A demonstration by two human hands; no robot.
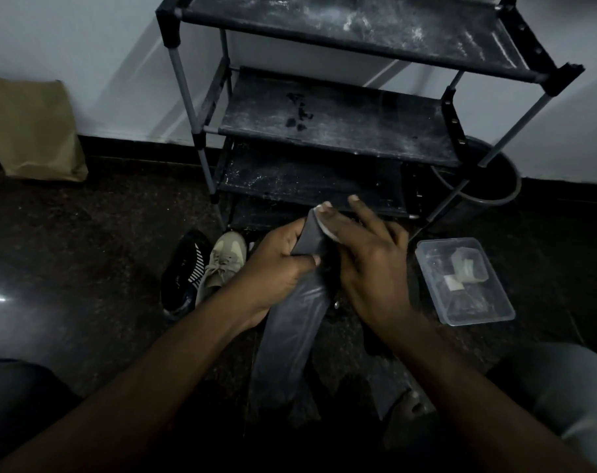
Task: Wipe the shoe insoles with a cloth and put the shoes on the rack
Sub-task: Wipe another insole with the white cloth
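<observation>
My left hand (276, 264) grips a long grey insole (287, 336) near its upper end, and the insole slopes down toward my lap. My right hand (365, 264) lies across the insole's top with its fingers stretched out. It presses a small white cloth (324, 224) against the insole, and only the cloth's edge shows under the fingertips. A black shoe with a striped patch (184, 271) and a beige lace-up sneaker (222, 264) stand side by side on the floor, left of my left hand. The dusty black shoe rack (328, 128) stands straight ahead, its shelves bare of shoes.
A clear plastic box (464, 281) with small pale pieces inside lies on the dark floor to the right. A dark bucket (484, 179) stands behind the rack's right leg. A brown paper bag (31, 128) leans on the white wall at the left. My knees frame the bottom corners.
</observation>
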